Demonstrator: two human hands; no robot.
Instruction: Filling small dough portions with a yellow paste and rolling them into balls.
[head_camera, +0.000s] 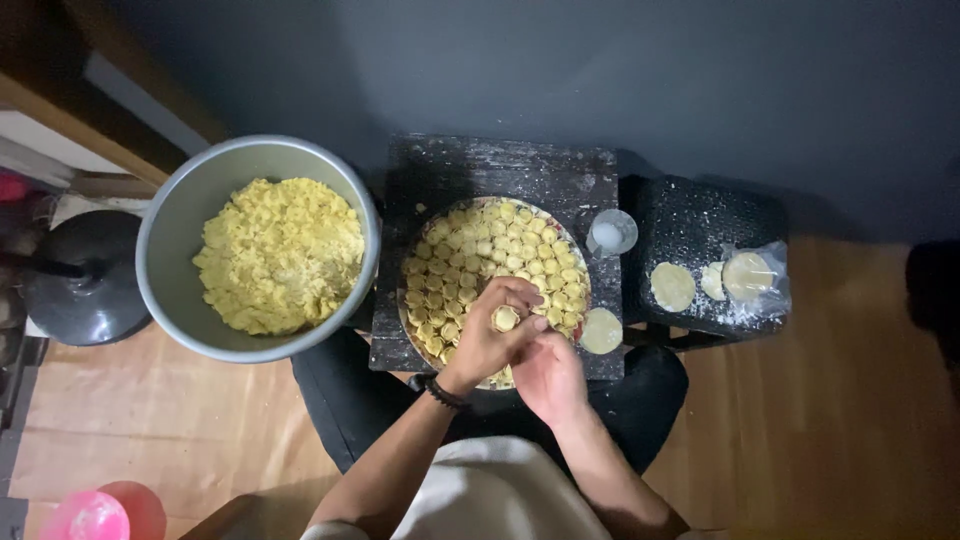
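Observation:
My left hand (487, 335) and my right hand (549, 375) meet over the near edge of a round tray (583, 265) packed with several small folded dumplings. Between the fingers of both hands sits one small pale dumpling (506, 318). A dark bead bracelet circles my left wrist. A flat round dough wrapper (601, 331) lies on the dark floured board (500, 170) just right of my hands.
A large grey metal bowl (172, 225) of yellow filling stands at the left. A small cup (610, 234) sits behind the tray. More wrappers (672, 286) and a plastic bag (755, 280) lie on a dark stool at right. A black round base (85, 275) stands far left, a pink container (88, 515) bottom left.

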